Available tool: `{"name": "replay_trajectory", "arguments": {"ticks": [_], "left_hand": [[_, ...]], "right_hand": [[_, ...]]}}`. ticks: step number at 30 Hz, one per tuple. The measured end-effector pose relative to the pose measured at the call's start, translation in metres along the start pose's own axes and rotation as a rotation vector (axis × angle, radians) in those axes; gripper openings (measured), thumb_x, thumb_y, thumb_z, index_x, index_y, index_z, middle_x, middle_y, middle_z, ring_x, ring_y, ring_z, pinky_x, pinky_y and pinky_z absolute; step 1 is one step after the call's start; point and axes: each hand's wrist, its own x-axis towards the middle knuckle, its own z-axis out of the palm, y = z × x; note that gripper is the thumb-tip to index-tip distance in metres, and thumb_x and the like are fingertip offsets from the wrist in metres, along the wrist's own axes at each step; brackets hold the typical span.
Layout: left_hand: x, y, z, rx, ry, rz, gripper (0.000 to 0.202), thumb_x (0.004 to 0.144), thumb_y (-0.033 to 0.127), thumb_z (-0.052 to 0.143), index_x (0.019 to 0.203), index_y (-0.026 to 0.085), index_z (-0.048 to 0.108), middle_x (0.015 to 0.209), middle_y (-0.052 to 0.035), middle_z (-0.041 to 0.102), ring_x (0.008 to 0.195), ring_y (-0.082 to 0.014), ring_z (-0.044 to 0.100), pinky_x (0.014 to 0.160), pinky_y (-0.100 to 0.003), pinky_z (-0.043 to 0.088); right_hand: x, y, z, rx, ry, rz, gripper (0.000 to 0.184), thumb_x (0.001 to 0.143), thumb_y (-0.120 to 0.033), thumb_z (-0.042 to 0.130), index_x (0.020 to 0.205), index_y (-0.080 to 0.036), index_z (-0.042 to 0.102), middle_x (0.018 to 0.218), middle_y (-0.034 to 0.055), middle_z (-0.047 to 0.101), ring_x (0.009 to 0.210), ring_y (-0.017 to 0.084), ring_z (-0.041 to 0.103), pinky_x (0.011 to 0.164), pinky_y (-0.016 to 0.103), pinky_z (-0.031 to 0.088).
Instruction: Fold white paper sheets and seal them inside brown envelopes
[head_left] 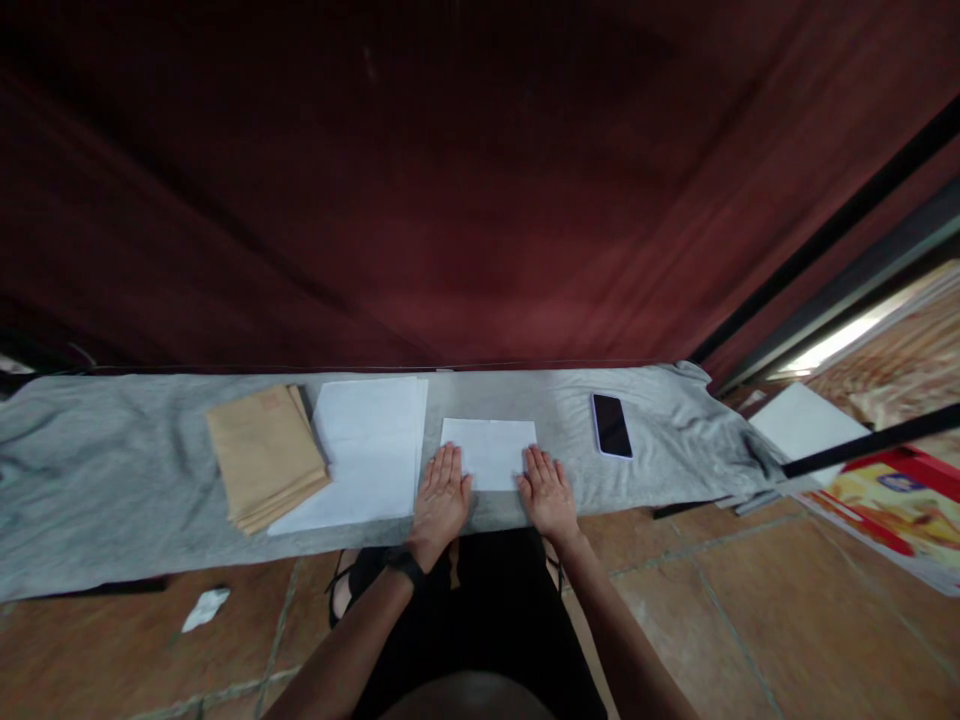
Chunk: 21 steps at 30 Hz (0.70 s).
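A small white sheet of paper (pixel 491 452), seemingly folded, lies on the grey cloth in front of me. My left hand (pixel 441 505) rests flat over its left edge, fingers stretched forward. On the opposite edge lies my right hand (pixel 550 497), its fingers out straight and slightly apart. Just left of my left hand is a stack of larger white paper sheets (pixel 367 450). Partly covering that stack's left side is a pile of brown envelopes (pixel 264 450). Parts of the small sheet's side edges are hidden under my fingers.
The grey cloth (pixel 97 470) covers a long narrow table. A phone (pixel 613 426) with a dark screen lies to the right. Behind the table hangs a dark red curtain-like surface (pixel 480 200). A red and yellow box (pixel 900 505) stands at far right; crumpled white paper (pixel 205 609) is on the tiled floor.
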Motion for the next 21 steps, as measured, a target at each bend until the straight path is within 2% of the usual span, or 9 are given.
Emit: {"name": "replay_trajectory", "arguments": {"ticks": [4,9,12,16,21], "left_hand": [[0.004,0.007,-0.003,0.007,0.006,-0.047,0.059,0.099,0.031,0.033,0.151,0.002,0.034,0.158,-0.0194,0.033,0.15,-0.0288,0.023,0.123,-0.049,0.021],[0.032,0.039,0.007,-0.041,-0.028,0.123,0.059,0.101,0.032,0.031,0.154,0.009,0.029,0.159,-0.0141,0.034,0.15,-0.0238,0.025,0.124,-0.046,0.022],[0.05,0.048,0.019,-0.032,-0.071,0.14,0.058,0.102,0.035,0.029,0.153,0.007,0.032,0.158,-0.0157,0.036,0.15,-0.0242,0.027,0.124,-0.045,0.021],[0.063,0.037,0.025,0.012,-0.095,0.127,0.063,0.102,0.042,0.03,0.152,0.004,0.033,0.16,-0.0167,0.032,0.151,-0.025,0.023,0.124,-0.043,0.019],[0.069,0.014,0.019,0.067,-0.109,0.073,0.063,0.103,0.043,0.025,0.152,0.004,0.033,0.16,-0.0162,0.032,0.151,-0.0246,0.023,0.124,-0.042,0.019]], "right_hand": [[-0.002,0.004,0.001,-0.026,0.001,0.01,0.054,0.104,-0.038,0.035,0.152,-0.013,0.039,0.155,0.0119,0.041,0.143,0.03,0.04,0.118,0.049,0.025],[-0.003,0.004,0.003,-0.028,0.028,0.007,0.054,0.104,-0.039,0.035,0.152,-0.014,0.038,0.154,0.0118,0.043,0.143,0.029,0.04,0.118,0.048,0.024],[-0.003,0.004,0.004,-0.032,0.039,-0.004,0.054,0.104,-0.038,0.035,0.152,-0.014,0.038,0.153,0.0123,0.045,0.143,0.029,0.04,0.119,0.048,0.023],[-0.003,0.006,0.006,-0.041,0.037,-0.017,0.054,0.104,-0.038,0.034,0.152,-0.012,0.038,0.153,0.0127,0.045,0.142,0.029,0.041,0.119,0.048,0.022],[-0.003,0.006,0.005,-0.052,0.026,-0.015,0.055,0.104,-0.038,0.036,0.153,-0.012,0.037,0.154,0.0128,0.044,0.142,0.029,0.04,0.119,0.047,0.022]]}}
